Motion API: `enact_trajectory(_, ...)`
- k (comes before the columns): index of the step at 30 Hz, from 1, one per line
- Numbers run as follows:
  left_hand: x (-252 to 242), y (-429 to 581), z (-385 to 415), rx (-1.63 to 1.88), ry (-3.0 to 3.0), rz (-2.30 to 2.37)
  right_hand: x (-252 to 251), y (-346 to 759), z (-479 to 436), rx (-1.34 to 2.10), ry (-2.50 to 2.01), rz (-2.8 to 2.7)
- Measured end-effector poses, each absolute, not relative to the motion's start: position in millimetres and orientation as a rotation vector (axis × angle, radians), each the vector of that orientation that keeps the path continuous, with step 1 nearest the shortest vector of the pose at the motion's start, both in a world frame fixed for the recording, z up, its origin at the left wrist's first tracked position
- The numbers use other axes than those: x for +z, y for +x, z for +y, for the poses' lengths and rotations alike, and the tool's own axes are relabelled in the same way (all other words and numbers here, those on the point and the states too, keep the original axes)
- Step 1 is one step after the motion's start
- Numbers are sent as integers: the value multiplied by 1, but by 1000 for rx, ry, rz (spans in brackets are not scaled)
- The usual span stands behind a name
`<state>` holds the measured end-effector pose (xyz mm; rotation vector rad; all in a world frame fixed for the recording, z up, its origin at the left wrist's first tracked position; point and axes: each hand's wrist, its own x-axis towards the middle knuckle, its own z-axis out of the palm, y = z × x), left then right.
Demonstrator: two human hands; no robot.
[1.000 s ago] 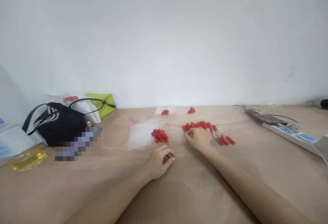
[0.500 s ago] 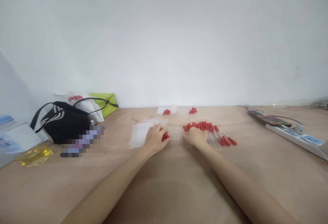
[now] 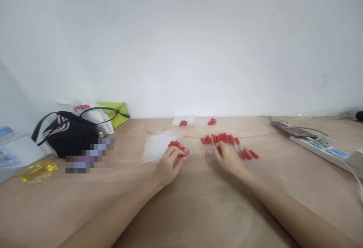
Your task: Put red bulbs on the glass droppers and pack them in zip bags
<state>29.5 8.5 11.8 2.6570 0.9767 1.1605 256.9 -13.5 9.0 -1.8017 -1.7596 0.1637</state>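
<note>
Well left of the white sticks [image 3: 194, 150], I see one yellow container [image 3: 36, 171], one black bag [image 3: 70, 138] and one green bag [image 3: 120, 115]. Just left, my left hand [image 3: 167, 166] pinches one red cap [image 3: 185, 153], partly blocking an uncountable red pile [image 3: 174, 143]. Just right, my right hand [image 3: 229, 159] curls at the red-tipped sticks [image 3: 224, 138], grip unclear; far right, one phone [image 3: 293, 130], one power strip [image 3: 321, 148].
</note>
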Motion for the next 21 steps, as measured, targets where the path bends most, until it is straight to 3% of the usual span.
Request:
enact_trajectory(6,10,25,-17,750,2587,894,-17,286,-46,97,-1403,-1854)
enact_trajectory(21,2,55,-18,812,2315,1038,-8,259,-64,113,-1222,-2086)
